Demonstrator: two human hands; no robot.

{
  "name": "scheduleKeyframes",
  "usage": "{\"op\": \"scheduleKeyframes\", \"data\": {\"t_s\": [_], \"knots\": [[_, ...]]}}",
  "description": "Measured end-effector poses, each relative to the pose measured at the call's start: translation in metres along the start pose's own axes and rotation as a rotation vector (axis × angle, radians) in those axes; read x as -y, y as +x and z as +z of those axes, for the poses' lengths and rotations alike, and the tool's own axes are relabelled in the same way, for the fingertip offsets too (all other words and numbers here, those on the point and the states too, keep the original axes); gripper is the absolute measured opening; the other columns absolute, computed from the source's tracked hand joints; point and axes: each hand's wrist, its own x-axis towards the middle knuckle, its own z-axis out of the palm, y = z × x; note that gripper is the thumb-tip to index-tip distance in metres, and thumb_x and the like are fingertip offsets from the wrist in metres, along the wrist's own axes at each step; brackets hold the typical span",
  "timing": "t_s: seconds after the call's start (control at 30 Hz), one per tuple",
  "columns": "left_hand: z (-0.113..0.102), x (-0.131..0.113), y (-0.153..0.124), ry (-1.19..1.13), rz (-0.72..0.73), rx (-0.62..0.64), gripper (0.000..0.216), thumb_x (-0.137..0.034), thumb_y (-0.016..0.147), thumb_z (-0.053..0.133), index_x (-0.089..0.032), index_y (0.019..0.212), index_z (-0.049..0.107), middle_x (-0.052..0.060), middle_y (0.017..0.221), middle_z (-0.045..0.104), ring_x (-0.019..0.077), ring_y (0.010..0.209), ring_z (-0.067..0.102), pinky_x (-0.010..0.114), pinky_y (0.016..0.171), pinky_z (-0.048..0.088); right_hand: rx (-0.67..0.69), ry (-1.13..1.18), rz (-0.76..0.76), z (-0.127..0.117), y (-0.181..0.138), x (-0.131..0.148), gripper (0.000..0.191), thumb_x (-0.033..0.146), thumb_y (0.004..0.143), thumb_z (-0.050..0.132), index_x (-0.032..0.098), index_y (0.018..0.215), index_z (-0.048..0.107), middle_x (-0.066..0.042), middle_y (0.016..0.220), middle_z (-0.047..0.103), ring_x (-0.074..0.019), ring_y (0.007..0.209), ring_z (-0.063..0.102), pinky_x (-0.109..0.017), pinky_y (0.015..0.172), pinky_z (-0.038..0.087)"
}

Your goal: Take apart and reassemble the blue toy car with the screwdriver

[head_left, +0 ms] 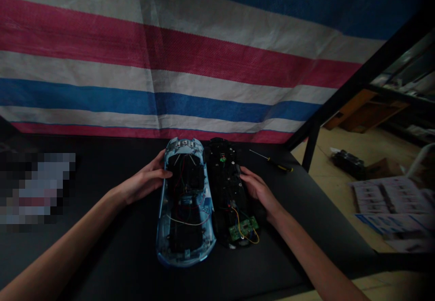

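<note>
A blue toy car body shell [209,219] lies with its hollow inside facing up, showing thin wires and black parts. Close against its right side is the black toy car chassis [224,183], with a green circuit board [244,229] and a looped yellow wire at its near end. My left hand [149,179] grips the shell's left edge, thumb over the rim and fingers partly hidden behind it. On the other side, my right hand [256,188] holds the chassis by its right edge, its fingertips partly hidden.
A screwdriver [272,160] with a yellow and black handle lies right of the chassis on the black table [112,251]. A striped tarp [204,65] hangs behind. A pixelated patch covers something at left. Boxes [390,197] and another dark chassis [348,161] are on the floor at right.
</note>
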Motion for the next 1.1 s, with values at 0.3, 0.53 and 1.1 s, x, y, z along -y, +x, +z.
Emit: {"op": "scheduleKeyframes", "data": {"t_s": [0.3, 0.53, 1.1], "knots": [[0.0014, -0.0003, 0.0001, -0.022, 0.000, -0.031, 0.069, -0.020, 0.083, 0.080, -0.039, 0.146, 0.059, 0.000, 0.139, 0.071, 0.0242, 0.116, 0.070, 0.032, 0.096, 0.058, 0.058, -0.005, -0.012, -0.0014, -0.0014, 0.0012, 0.044, 0.047, 0.072, 0.090, 0.032, 0.112, 0.079, 0.002, 0.116, 0.083, -0.0311, 0.121, 0.073, -0.042, 0.101, 0.056], [0.0004, -0.0010, 0.0000, -0.028, -0.012, -0.002, 0.067, -0.021, 0.085, 0.079, -0.037, 0.147, 0.058, 0.003, 0.141, 0.070, 0.0266, 0.118, 0.070, 0.035, 0.096, 0.059, 0.061, 0.017, -0.005, 0.0007, -0.0037, 0.0019, 0.042, 0.045, 0.072, 0.091, 0.031, 0.110, 0.080, 0.001, 0.115, 0.083, -0.0302, 0.119, 0.073, -0.039, 0.095, 0.056], [0.0038, -0.0023, -0.0015, 0.019, 0.001, -0.012, 0.067, -0.019, 0.088, 0.075, -0.037, 0.150, 0.054, 0.003, 0.142, 0.069, 0.0276, 0.120, 0.069, 0.035, 0.096, 0.059, -0.047, 0.009, 0.053, -0.0011, -0.0036, 0.0039, 0.048, 0.041, 0.071, 0.088, 0.032, 0.116, 0.077, 0.001, 0.116, 0.082, -0.0320, 0.129, 0.069, -0.045, 0.109, 0.054]]}}
